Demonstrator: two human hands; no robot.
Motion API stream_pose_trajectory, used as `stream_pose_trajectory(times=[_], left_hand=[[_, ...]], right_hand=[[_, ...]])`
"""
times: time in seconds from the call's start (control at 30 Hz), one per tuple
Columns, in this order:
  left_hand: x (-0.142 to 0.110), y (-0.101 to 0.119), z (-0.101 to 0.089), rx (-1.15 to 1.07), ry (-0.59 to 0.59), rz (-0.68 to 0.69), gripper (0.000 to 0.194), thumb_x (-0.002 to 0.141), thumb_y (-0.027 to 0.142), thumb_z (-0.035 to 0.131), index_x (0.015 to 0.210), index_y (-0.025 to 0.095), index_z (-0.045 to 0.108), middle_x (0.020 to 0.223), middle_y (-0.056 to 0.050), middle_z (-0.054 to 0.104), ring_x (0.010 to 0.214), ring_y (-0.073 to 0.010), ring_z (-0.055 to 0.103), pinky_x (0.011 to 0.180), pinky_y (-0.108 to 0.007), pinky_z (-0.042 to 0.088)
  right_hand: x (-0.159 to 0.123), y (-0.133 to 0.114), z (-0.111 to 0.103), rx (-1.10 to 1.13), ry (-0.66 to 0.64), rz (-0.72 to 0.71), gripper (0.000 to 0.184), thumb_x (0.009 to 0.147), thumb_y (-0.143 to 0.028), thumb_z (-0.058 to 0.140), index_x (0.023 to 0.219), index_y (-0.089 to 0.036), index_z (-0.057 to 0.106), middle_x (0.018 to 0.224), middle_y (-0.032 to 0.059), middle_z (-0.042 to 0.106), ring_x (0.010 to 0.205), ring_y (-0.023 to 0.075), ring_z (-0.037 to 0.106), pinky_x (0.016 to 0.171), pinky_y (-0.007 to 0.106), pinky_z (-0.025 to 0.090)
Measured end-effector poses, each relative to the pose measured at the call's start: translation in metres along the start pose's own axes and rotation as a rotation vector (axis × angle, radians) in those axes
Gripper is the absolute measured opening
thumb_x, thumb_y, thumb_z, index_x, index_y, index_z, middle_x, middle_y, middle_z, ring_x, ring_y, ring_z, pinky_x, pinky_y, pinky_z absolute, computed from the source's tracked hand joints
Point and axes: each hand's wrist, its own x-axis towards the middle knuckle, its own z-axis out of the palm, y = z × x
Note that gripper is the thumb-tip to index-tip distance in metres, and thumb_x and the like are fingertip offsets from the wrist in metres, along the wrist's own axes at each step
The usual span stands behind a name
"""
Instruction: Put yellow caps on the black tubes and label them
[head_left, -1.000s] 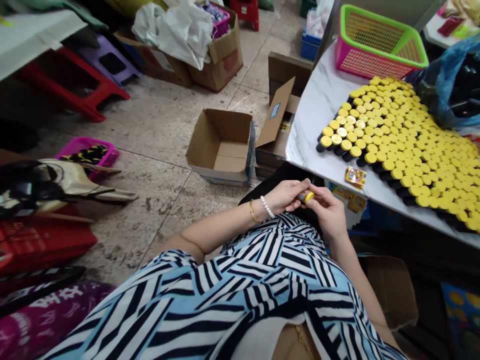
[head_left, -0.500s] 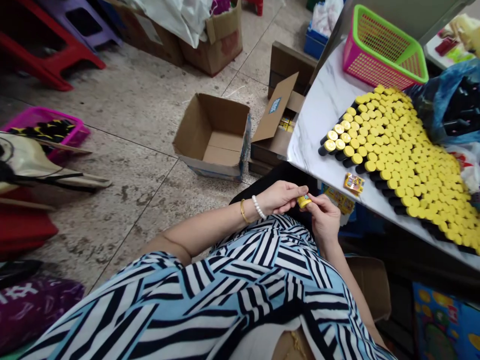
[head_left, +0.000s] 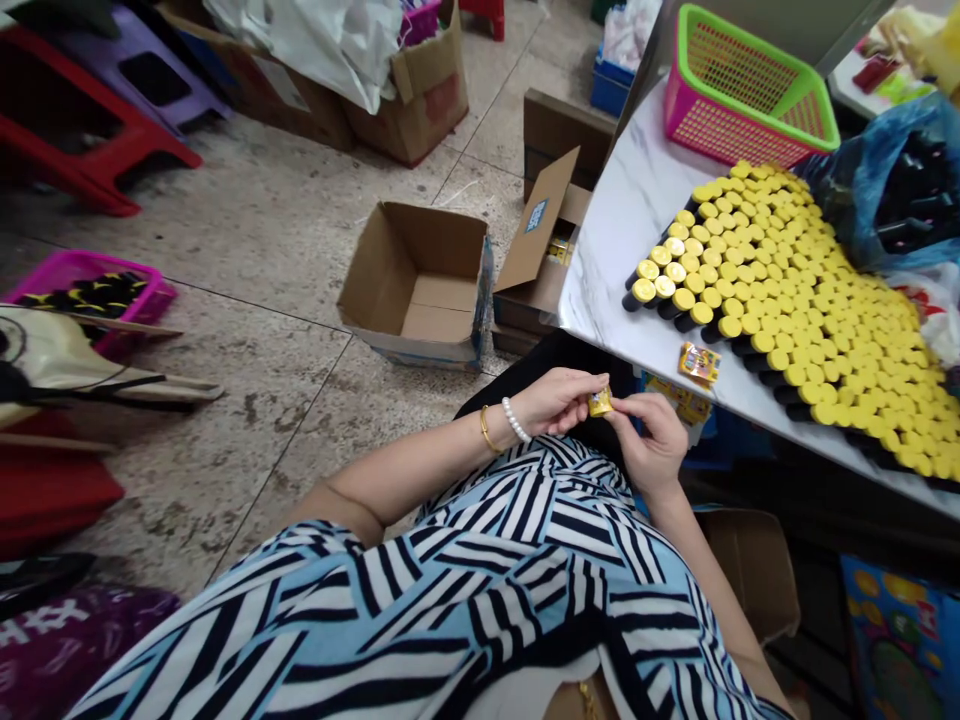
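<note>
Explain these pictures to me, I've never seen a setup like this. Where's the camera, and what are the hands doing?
All three pictures come from one camera worn on a person's head, looking down at their own lap. Their left hand and right hand together pinch a small yellow item between the fingers. To the right, a white marble-patterned table holds a packed block of black tubes with yellow caps, a small printed packet and a pink-and-green plastic basket.
</note>
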Motion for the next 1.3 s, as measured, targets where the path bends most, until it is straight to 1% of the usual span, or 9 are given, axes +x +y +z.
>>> stream_pose_trajectory(times=[0.13,0.27,0.47,0.73,0.87,1.0,1.13,1.23,1.3], left_hand=[[0.001,-0.001,0.002,0.018,0.030,-0.042,0.050,0.088,0.062,0.067,0.077,0.014,0.060,0.046,0.005,0.053,0.025,-0.0050,0.039,0.026,-0.014,0.022],[0.003,-0.008,0.000,-0.004,0.045,-0.071,0.049,0.089,0.061,0.067,0.079,0.013,0.061,0.048,0.003,0.057,0.026,-0.0052,0.041,0.027,-0.014,0.022],[0.010,-0.025,-0.010,0.021,0.080,-0.086,0.059,0.085,0.071,0.064,0.072,0.013,0.059,0.044,0.003,0.053,0.025,-0.0061,0.039,0.026,-0.016,0.021],[0.007,-0.042,-0.025,-0.262,-0.060,-0.006,0.047,0.081,0.052,0.078,0.097,0.010,0.065,0.055,0.006,0.057,0.029,-0.0017,0.033,0.026,-0.014,0.020],[0.004,-0.038,-0.025,-0.128,-0.054,-0.022,0.043,0.084,0.049,0.076,0.102,0.013,0.061,0.051,0.009,0.052,0.028,-0.0016,0.029,0.027,-0.012,0.017],[0.005,-0.032,-0.016,0.069,-0.003,0.022,0.037,0.087,0.049,0.071,0.099,0.018,0.055,0.052,0.009,0.053,0.028,-0.0039,0.034,0.027,-0.012,0.019],[0.008,-0.032,-0.012,0.210,0.013,0.047,0.033,0.090,0.051,0.062,0.097,0.019,0.055,0.057,0.006,0.057,0.030,-0.0063,0.040,0.028,-0.014,0.024],[0.004,-0.032,-0.015,0.300,0.181,0.150,0.035,0.091,0.052,0.060,0.092,0.017,0.058,0.067,0.001,0.062,0.040,-0.0080,0.049,0.035,-0.016,0.033],[-0.003,-0.031,-0.015,0.431,0.309,0.339,0.036,0.092,0.050,0.062,0.102,0.016,0.064,0.088,-0.007,0.069,0.061,-0.0121,0.062,0.049,-0.020,0.047]], right_hand=[[0.003,0.000,-0.005,-0.020,-0.114,-0.038,0.026,0.089,-0.016,0.074,0.111,-0.029,0.077,0.098,0.0046,0.069,0.090,0.0185,0.067,0.082,0.036,0.059],[-0.002,0.004,-0.005,0.026,-0.088,-0.059,0.023,0.088,-0.012,0.073,0.100,-0.030,0.079,0.090,0.0024,0.068,0.083,0.0165,0.067,0.074,0.033,0.058],[-0.012,0.011,0.007,-0.019,-0.128,-0.050,0.031,0.089,-0.016,0.074,0.117,-0.031,0.076,0.104,0.0057,0.067,0.092,0.0180,0.068,0.083,0.035,0.060],[-0.022,0.020,0.022,0.076,0.017,0.101,0.019,0.088,-0.017,0.074,0.102,-0.029,0.079,0.091,0.0025,0.066,0.081,0.0159,0.065,0.076,0.033,0.058],[-0.023,0.019,0.020,0.141,-0.059,0.167,0.021,0.091,-0.017,0.069,0.108,-0.027,0.077,0.097,0.0040,0.063,0.084,0.0157,0.065,0.074,0.031,0.057],[-0.022,0.014,0.015,0.066,-0.124,0.109,0.042,0.085,-0.019,0.075,0.126,-0.024,0.064,0.112,0.0090,0.062,0.095,0.0199,0.065,0.076,0.033,0.060],[-0.025,0.007,0.008,-0.018,-0.078,0.002,0.029,0.085,-0.013,0.071,0.110,-0.024,0.062,0.102,0.0065,0.065,0.090,0.0190,0.065,0.073,0.032,0.060],[-0.027,0.003,0.002,0.043,-0.090,0.066,0.022,0.086,-0.015,0.071,0.104,-0.023,0.063,0.100,0.0061,0.063,0.081,0.0168,0.064,0.066,0.029,0.059],[-0.027,0.002,0.001,0.138,-0.101,0.195,0.016,0.088,-0.019,0.071,0.101,-0.023,0.064,0.100,0.0062,0.062,0.077,0.0157,0.063,0.062,0.028,0.059]])
